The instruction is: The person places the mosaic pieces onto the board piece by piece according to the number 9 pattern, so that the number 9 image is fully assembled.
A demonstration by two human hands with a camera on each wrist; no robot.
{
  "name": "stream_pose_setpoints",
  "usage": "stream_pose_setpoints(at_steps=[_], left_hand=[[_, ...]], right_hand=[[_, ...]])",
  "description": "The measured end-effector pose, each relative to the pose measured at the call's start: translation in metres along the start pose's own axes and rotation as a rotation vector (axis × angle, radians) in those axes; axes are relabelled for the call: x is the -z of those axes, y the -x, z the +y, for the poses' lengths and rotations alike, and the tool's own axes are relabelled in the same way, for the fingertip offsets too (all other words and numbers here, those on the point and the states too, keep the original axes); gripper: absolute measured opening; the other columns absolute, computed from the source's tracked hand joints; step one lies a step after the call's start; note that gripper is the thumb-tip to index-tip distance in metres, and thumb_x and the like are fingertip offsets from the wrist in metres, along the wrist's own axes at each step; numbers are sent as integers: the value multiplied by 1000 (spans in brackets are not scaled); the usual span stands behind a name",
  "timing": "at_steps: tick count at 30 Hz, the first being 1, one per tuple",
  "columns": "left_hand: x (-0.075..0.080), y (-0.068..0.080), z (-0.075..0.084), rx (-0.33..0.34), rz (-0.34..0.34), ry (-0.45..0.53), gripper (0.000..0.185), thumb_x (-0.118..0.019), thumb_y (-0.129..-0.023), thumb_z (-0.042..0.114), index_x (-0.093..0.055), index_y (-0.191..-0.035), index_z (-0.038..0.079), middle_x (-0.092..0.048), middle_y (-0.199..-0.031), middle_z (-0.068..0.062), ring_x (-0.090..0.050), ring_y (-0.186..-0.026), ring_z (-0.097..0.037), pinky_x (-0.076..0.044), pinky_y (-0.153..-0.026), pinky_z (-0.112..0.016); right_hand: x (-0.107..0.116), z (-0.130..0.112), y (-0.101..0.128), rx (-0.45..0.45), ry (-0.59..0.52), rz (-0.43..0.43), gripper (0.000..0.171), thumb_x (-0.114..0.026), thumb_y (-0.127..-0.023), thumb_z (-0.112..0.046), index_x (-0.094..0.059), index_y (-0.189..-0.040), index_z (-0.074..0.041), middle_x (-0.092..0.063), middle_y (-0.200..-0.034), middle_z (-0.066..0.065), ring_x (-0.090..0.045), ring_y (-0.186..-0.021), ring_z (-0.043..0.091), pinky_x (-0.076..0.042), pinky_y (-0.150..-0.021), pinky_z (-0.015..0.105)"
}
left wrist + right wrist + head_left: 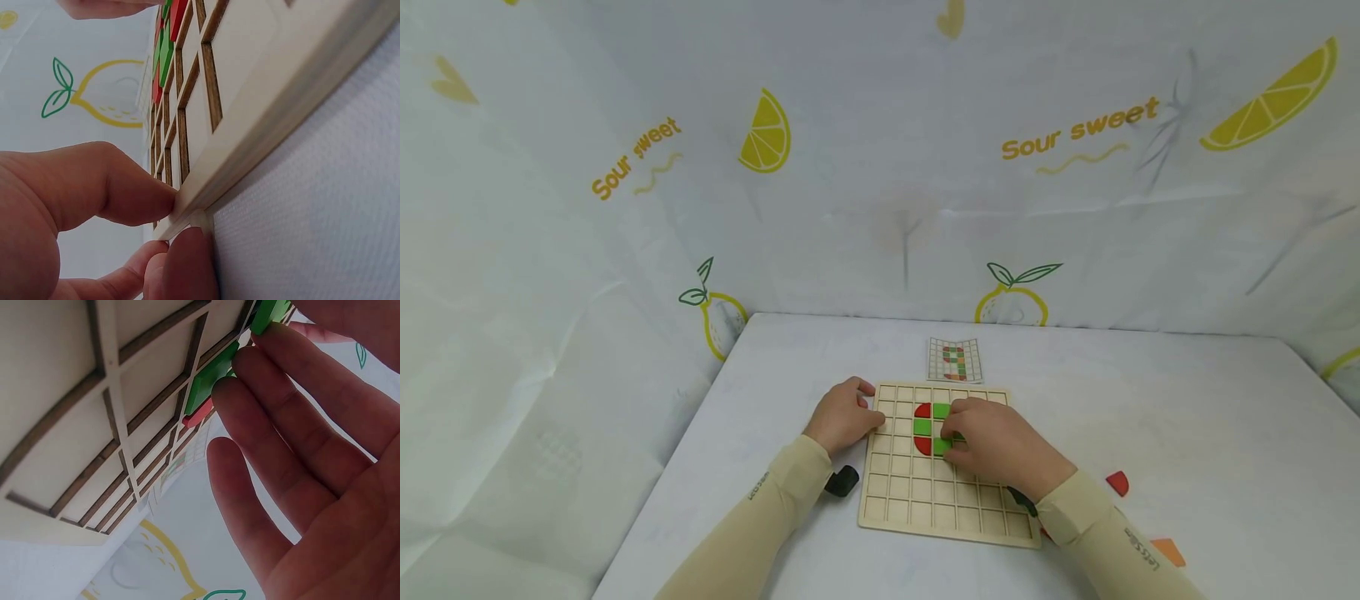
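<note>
A wooden grid board (pixel 936 492) lies flat on the white table (pixel 1187 433), its edges running square to the person. The left hand (pixel 844 417) pinches the board's upper left corner, thumb and fingers curled on the rim (pixel 187 206); only the left wrist view shows this. The right hand (pixel 992 442) rests with nearly straight fingers (pixel 275 425) on the green tiles (pixel 212 381) near the board's top centre, beside red tiles (pixel 922 412). A pattern card (pixel 955 360) lies just beyond the board.

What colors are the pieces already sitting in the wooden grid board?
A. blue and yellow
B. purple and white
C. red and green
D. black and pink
C: the pieces set in the wooden grid board are red half-rounds and green squares, right where the right hand is working.
</note>
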State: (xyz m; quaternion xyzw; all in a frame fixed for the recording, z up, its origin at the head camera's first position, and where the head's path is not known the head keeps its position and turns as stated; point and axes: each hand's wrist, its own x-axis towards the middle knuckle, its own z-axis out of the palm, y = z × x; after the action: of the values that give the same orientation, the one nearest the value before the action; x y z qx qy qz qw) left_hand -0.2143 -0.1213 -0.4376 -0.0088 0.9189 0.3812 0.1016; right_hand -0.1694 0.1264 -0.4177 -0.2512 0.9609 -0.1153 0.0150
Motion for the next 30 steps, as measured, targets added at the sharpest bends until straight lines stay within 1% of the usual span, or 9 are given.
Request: stream_pose_setpoints(at_steps=[18, 25, 30], left_hand=[[-2, -2, 4, -7, -2, -9, 42, -80, -88, 19, -67, -126, 9, -63, -101, -5, -58, -88, -21, -45, -75, -33], [-3, -1, 4, 3, -7, -10, 42, -80, -88, 20, -67, -127, 10, -63, -102, -4, -58, -89, -21, -45, -76, -33], [-2, 0, 1, 28, 0, -15, 42, -80, -89, 21, -67, -128, 11, -64, -104, -4, -58, -91, -21, -46, -78, -33]], right_hand=[[3, 3, 3, 0, 18, 3, 14, -90, -88, -27, -83, -98, -19, -68, -94, -10, -59, -83, 6, -56, -79, 33], [9, 8, 6, -62, 1, -22, 16, -88, -90, -30, -84, -102, -20, -68, -98, -10, -59, -87, 7, -56, -82, 34], [16, 20, 14, -112, -27, -40, 16, -85, -91, -27, -84, -104, -18, -69, -102, -9, -63, -94, 10, -58, -88, 38]])
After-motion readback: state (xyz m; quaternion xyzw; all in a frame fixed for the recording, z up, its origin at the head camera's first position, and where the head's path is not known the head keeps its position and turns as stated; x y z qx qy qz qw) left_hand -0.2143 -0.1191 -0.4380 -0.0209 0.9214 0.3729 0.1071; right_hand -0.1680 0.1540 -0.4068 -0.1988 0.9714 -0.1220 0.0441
